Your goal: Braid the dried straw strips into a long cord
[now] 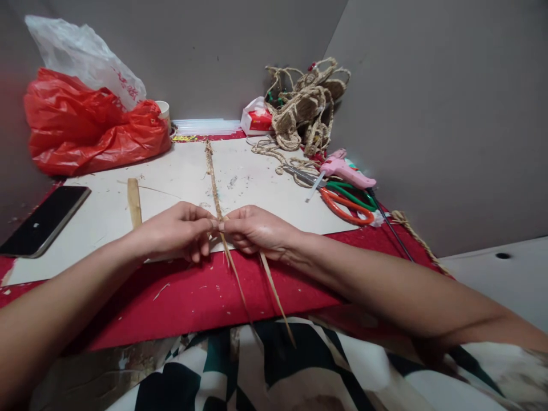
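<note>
A thin brown strand (214, 185) of dry plant fibre runs from the back of the white board (265, 188) toward me. My left hand (184, 229) pinches it near the board's front edge. Right beside it, my right hand (252, 228) is closed on the same strand, the fingertips of both hands touching or nearly so. Loose fibre ends hang below the hands over the red cloth (188, 297). One pale strip (274, 285) comes out under my right hand and reaches my patterned clothing.
A phone (47, 220) and red plastic bag (94, 131) lie left, with a flat tan piece (134, 200) nearer. Behind are a paper cup (163, 109), clear sticks (208, 126) and a tissue pack (257, 117). At right are coiled rope (299, 114), pink glue gun (346, 171) and scissors (342, 208).
</note>
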Motion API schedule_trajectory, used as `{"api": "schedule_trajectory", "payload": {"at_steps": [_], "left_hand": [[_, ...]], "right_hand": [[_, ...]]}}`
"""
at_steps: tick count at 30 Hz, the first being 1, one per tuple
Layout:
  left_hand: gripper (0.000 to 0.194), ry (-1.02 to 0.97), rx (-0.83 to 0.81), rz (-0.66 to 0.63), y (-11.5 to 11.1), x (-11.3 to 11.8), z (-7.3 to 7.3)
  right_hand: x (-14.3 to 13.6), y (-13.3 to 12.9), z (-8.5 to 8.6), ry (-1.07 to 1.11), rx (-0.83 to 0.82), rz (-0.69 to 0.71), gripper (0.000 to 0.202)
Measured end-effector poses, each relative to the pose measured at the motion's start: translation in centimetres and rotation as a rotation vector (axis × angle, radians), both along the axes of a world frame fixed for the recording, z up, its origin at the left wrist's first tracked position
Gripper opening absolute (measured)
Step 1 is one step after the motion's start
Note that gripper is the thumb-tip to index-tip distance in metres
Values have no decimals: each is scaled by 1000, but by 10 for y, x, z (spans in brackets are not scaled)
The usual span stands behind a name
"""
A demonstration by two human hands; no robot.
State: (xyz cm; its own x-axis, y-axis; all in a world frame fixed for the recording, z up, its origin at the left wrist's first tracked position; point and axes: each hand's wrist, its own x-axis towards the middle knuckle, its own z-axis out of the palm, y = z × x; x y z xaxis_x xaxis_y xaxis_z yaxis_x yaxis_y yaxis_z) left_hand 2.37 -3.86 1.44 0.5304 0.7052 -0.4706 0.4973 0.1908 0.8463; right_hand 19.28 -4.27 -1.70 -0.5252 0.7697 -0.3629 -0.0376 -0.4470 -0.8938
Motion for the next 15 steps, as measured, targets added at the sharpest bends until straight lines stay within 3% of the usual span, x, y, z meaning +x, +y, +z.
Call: {"api": "schedule_trajectory", "payload": {"at_steps": [9, 15], "left_hand": [[23, -86, -104, -124, 15, -14, -13], [20, -1, -120, -185, 23, -23, -3]], "right_hand": [[6, 9, 1, -33, 20, 126, 17], [7, 12, 0, -67, 8, 183, 18]]}}
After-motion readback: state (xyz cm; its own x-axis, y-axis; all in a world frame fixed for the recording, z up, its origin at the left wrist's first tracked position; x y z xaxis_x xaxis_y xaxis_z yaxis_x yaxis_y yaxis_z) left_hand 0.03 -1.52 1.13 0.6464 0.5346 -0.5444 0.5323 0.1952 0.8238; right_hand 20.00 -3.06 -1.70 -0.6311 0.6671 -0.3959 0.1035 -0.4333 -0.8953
